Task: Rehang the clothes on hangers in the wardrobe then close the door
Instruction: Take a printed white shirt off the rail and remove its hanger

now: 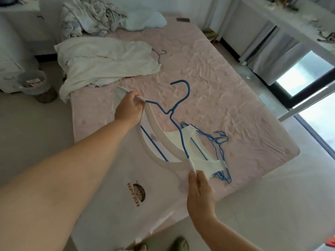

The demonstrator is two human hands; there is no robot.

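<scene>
White T-shirt [112, 187] held over bed [208, 78] on blue wire hanger [178, 104] | L hand [127, 109] & R hand [199, 192] pinch shoulder ends | judged light, limp, slippery; hanger thin, bendy, best gripped at hook

One piece of lettering shows — a small print on the chest of the pale T-shirt [116, 178] held up near the camera, left of centre. The print [136, 193] is a rounded brown emblem with reddish capital letters running beside it. The letters stand sideways and appear reversed from this side, so they cannot be read with any certainty — something like five or six characters. Nothing else in the room carries readable text.
</scene>
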